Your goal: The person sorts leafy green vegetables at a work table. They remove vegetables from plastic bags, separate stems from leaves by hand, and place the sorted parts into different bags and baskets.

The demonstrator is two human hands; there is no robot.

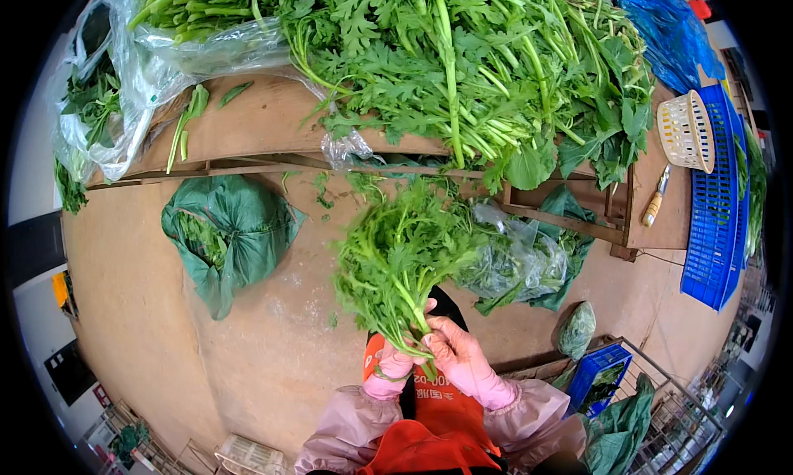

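Note:
A bunch of leafy greens with lobed leaves is held in front of my red apron, its leaves pointing away from me and partly blurred. My left hand is closed around the lower stems, its fingers partly hidden by them. From the other side my right hand grips the same stems, thumb and fingers pressed on them near the cut ends. Beyond the bunch, a large heap of similar greens covers much of the wooden table, some stems lying over its front edge.
A green sack of greens stands on the floor at left. Clear plastic bags of greens lie under the table's right part. A wooden-handled knife, a cream basket and a blue crate are at right. A wire cart stands at lower right.

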